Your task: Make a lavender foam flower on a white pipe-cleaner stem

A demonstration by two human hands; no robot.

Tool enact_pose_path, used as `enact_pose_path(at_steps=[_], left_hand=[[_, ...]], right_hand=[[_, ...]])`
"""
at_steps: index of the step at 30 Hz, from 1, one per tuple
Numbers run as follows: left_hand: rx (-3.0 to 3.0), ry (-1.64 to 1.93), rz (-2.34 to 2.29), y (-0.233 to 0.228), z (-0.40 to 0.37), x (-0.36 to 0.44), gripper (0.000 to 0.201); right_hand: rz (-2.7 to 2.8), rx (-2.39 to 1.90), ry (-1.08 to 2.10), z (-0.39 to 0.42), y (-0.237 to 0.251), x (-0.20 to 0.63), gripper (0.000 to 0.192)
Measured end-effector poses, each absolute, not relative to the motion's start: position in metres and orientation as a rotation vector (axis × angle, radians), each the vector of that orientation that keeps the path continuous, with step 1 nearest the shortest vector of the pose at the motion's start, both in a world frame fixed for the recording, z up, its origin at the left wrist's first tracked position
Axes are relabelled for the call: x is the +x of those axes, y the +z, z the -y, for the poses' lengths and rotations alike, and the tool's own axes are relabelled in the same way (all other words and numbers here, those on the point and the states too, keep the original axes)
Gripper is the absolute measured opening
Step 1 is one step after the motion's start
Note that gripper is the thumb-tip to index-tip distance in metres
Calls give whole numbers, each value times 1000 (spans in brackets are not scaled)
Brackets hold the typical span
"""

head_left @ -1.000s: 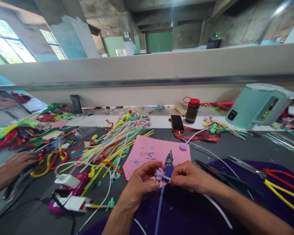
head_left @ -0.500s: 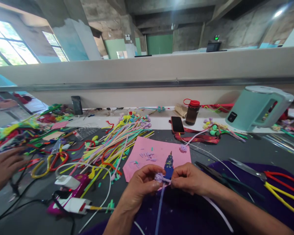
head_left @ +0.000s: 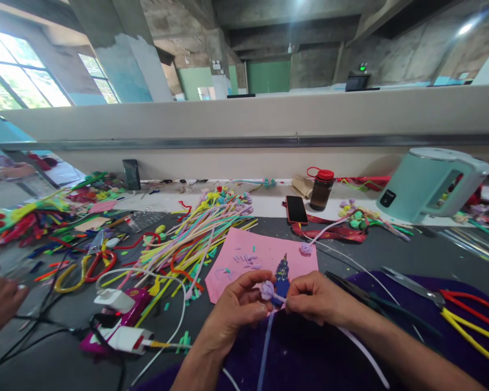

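A small lilac pipe-cleaner flower (head_left: 268,290) is held up over the front edge of a pink sheet (head_left: 224,255). My right hand (head_left: 320,298) pinches its stem between thumb and fingertips, and a pale lilac length (head_left: 364,353) runs out below that hand. Around the flower's left side, my left hand (head_left: 238,304) has its thumb and fingers apart; any light contact is hard to make out. Behind the flower lies a blue glue gun (head_left: 282,274), nozzle pointing away, partly hidden by my hands. A translucent stick (head_left: 265,347) stretches from it towards me.
Bundled pipe cleaners (head_left: 199,233), scissors (head_left: 85,266) and a power strip (head_left: 126,320) with cables lie to the left. Pliers (head_left: 358,288), more scissors (head_left: 440,298), a phone (head_left: 296,209), a bottle (head_left: 321,190) and a kettle (head_left: 430,184) are rightward. Another person's hand (head_left: 0,304) is at far left.
The flower has turned and shifted slightly right, and my left fingers have loosened around it. The other person's hand has moved left and down. The view has shifted slightly.
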State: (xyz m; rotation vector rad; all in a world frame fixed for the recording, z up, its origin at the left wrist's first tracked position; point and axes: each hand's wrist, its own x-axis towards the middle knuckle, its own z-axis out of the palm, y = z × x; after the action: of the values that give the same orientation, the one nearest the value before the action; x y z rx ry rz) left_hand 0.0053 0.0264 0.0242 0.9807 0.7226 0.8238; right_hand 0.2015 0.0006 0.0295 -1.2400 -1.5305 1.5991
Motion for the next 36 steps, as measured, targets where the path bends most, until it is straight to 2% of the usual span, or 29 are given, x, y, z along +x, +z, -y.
enact_pose_path(at_steps=[2, 3, 7, 11, 30, 36], left_hand=[[959, 859, -705, 23, -27, 6, 63], [943, 876, -720, 21, -27, 7, 63], [850, 839, -806, 13, -26, 15, 31], [751, 776, -832, 3, -22, 25, 20], [742, 839, -874, -6, -17, 32, 21], [694, 877, -818, 1, -18, 29, 18]], right_hand=[[1470, -1182, 1621, -1, 30, 202, 14], [1429, -1154, 1631, -1, 29, 202, 15], [1283, -1124, 1632, -2, 24, 196, 16], [1224, -1164, 1579, -1, 16, 187, 20], [1530, -1313, 1116, 10, 1, 170, 31], [1518, -1272, 1179, 10, -2, 167, 30]])
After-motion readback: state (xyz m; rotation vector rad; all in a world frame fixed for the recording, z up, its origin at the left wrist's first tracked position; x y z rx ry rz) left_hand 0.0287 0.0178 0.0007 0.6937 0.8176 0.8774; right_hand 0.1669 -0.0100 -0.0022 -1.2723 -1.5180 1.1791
